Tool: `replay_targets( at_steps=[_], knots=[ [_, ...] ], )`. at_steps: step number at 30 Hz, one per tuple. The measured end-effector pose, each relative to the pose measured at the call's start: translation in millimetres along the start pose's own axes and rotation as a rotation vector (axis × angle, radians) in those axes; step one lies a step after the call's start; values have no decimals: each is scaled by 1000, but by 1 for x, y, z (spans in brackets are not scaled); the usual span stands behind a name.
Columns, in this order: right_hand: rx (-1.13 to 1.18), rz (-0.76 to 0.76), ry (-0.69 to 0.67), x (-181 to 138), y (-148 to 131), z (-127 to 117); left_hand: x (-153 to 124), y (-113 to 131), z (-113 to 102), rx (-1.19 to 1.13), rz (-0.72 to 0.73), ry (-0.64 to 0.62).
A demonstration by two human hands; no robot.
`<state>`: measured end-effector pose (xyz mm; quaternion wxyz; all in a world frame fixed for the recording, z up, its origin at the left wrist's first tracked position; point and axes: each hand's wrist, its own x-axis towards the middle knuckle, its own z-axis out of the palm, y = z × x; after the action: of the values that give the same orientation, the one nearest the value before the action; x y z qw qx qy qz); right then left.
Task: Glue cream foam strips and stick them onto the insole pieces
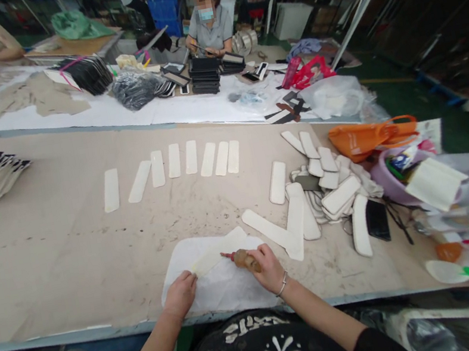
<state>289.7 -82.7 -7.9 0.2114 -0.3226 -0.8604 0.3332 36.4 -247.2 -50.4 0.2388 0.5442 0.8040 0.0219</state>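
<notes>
My left hand [181, 292] presses with closed fingers on the near end of a long cream strip [221, 251], which lies on a white sheet [218, 290] at the table's near edge. My right hand [269, 266] grips a wooden-handled brush [240, 258] with a red tip that touches the strip's middle. A bracelet sits on that wrist.
Several cream strips [175, 161] lie in a row mid-table. A loose heap of strips [325, 189] sits to the right, beside a black phone [377, 220], an orange bag [366, 137] and a purple tub [392, 181]. A seated person [209, 19] handles black stacks across the table.
</notes>
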Motion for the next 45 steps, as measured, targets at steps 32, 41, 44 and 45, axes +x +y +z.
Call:
replay_targets(
  at_steps=[32,41,44,45],
  knots=[
    [-10,26,95,3,20,-20,4,9,-2,139,-28,-19],
    [10,34,34,-6,21,-12,5,11,-2,174,-32,-30],
    [-46,88,116,-2,38,-30,5,12,-3,174,-34,-30],
    [-53,105,140,1,42,-34,5,12,-3,172,-33,-30]
  ],
)
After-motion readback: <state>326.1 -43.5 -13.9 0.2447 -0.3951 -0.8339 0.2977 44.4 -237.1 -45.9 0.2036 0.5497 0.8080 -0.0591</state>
